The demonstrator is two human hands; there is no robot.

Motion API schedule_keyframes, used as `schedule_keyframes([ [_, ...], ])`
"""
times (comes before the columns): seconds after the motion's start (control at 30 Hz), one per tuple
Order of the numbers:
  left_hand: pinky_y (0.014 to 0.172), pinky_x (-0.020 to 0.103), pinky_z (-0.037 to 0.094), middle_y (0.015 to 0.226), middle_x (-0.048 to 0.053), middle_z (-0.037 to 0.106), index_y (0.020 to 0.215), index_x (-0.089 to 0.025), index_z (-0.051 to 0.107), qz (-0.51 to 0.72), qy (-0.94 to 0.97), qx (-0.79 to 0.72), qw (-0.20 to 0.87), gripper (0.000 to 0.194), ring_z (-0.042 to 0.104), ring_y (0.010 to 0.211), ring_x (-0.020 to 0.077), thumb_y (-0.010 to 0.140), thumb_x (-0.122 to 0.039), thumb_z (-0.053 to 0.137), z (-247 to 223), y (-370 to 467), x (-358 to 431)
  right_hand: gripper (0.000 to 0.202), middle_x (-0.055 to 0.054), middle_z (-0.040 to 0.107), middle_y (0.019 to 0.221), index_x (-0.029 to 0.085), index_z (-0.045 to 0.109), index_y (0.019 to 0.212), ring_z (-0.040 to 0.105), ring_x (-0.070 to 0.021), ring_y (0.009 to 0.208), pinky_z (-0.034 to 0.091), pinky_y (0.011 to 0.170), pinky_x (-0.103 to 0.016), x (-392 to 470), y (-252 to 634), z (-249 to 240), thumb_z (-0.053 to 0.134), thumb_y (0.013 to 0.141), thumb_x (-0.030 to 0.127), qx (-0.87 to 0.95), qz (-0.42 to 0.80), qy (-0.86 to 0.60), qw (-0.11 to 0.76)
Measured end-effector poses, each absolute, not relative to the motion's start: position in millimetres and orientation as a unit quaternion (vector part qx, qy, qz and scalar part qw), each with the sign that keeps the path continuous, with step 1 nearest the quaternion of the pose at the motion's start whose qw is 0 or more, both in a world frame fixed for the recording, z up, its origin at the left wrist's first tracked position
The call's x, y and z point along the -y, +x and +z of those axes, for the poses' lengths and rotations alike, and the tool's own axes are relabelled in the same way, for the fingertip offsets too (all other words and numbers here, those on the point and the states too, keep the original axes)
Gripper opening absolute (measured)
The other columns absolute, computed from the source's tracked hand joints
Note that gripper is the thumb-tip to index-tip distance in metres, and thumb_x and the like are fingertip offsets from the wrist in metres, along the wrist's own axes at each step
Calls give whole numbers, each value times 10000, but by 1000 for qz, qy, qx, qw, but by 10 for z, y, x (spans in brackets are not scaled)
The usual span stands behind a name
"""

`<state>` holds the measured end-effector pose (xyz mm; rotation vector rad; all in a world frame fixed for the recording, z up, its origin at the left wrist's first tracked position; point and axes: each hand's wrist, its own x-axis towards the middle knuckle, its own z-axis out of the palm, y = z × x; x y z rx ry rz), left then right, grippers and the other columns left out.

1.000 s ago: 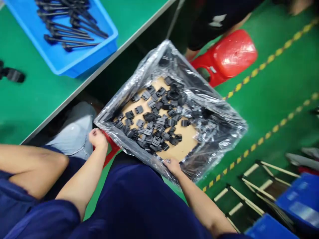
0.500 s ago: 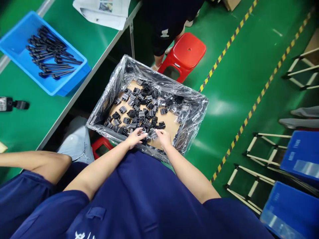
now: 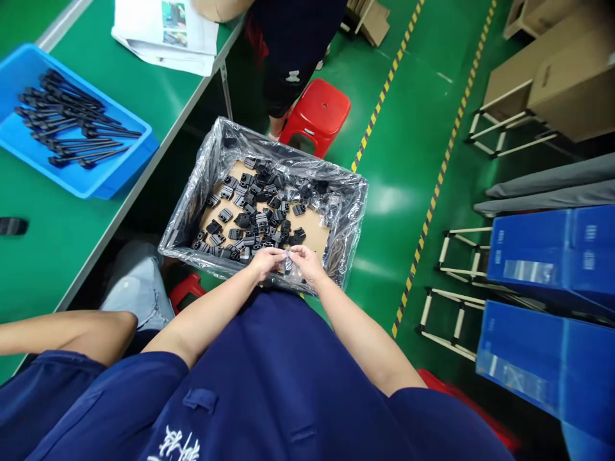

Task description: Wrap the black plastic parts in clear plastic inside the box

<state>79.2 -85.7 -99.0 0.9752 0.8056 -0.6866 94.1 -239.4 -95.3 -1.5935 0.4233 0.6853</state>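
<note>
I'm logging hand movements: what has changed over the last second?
The left hand has moved right from the near left corner of the lined bin; the right hand has come inward off the near rim. Their fingertips now meet, apparently pinching clear plastic film. The camera view has shifted too. The black blocks in the bin, the red stool and the blue tray of black rods look unchanged.
</note>
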Motion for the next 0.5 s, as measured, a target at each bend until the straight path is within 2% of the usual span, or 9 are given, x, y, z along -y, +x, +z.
schedule_keyframes([
  [0.1,637,264,442,662,20,661,687,-139,690,-225,587,-369,685,157,554,604,118,618,-227,800,-1055,746,909,401,7,621,805,177,623,992,568,-131,735,489,765,-284,2528,890,-1005,725,647,353,-197,300,-742,566],
  [0.2,613,260,401,640,-1,644,683,-159,677,-197,686,-319,623,139,537,590,124,656,-267,760,-1040,694,902,354,-40,657,929,170,632,1040,611,-161,841,494,847,-322,2685,855,-1064,685,719,311,-192,312,-814,451],
  [0.33,649,278,398,719,19,674,787,-185,709,-184,753,-245,583,187,566,666,160,780,-357,635,-967,656,870,345,-70,664,1058,185,621,1145,628,-188,941,484,908,-340,2908,964,-1121,630,816,286,-128,371,-881,265],
  [0.43,692,288,406,735,41,655,665,-184,665,-165,771,-247,563,308,567,733,181,835,-413,549,-982,636,887,375,-93,609,1189,188,611,1192,578,-210,1095,435,996,-328,3079,1257,-1171,632,830,281,-39,371,-919,128],
  [0.5,676,282,405,678,24,616,624,-186,619,-170,758,-270,569,351,546,696,172,825,-466,555,-1046,611,930,436,-101,545,1277,193,583,1241,524,-220,1169,397,1034,-315,3183,1544,-1245,646,816,262,0,356,-931,84],
])
